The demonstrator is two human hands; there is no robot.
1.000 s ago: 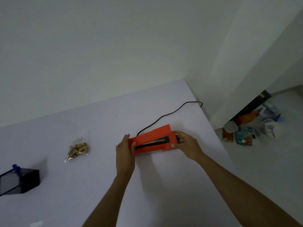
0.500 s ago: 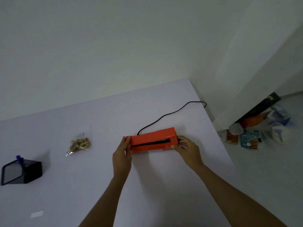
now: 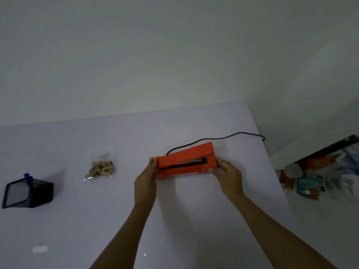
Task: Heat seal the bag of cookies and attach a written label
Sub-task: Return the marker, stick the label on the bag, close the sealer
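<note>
An orange heat sealer [image 3: 184, 161] with a black sealing strip lies on the white table [image 3: 174, 220], its lid raised a little at the right end. My left hand [image 3: 146, 179] holds its left end. At the right end my right hand [image 3: 227, 174] grips it, thumb on the front edge. A black cord [image 3: 223, 137] runs from the sealer's back to the table's right edge. The clear bag of cookies [image 3: 102, 165] lies flat to the left, apart from both hands. A small white label [image 3: 40, 249] lies near the front left.
A black mesh pen holder [image 3: 29, 193] with a blue pen [image 3: 28, 176] stands at the far left. The table's right edge drops to a floor with packets and bags [image 3: 310, 183]. A plain wall stands behind the table.
The sealer has shifted slightly on the table between my hands, and its lid now sits raised at the right end again. The view has swung, so everything sits further right.
</note>
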